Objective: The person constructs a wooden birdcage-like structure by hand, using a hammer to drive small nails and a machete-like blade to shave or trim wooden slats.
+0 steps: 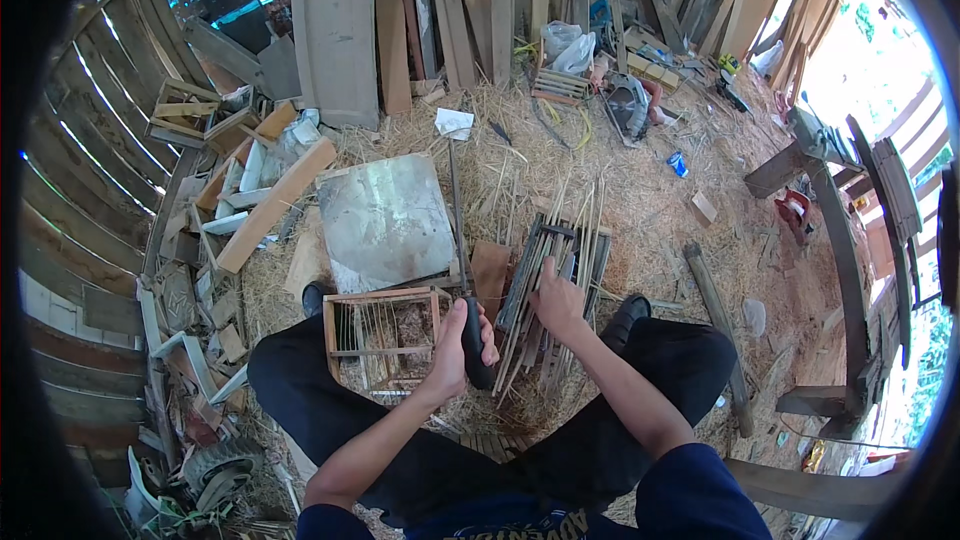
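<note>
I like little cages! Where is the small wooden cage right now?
In the head view, the small wooden cage sits on the straw left of centre, just above the person's left knee, beside the left hand and below the flat grey sheet.

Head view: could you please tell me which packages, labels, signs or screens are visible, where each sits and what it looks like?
Clear plastic bags: crumpled, whitish, at the far end of the straw by the leaning planks.
Small blue packet: flattened, blue with white, on the straw to the far right.
White crumpled paper or wrapper: on the straw beyond the grey sheet.
No signs or screens show.
</note>
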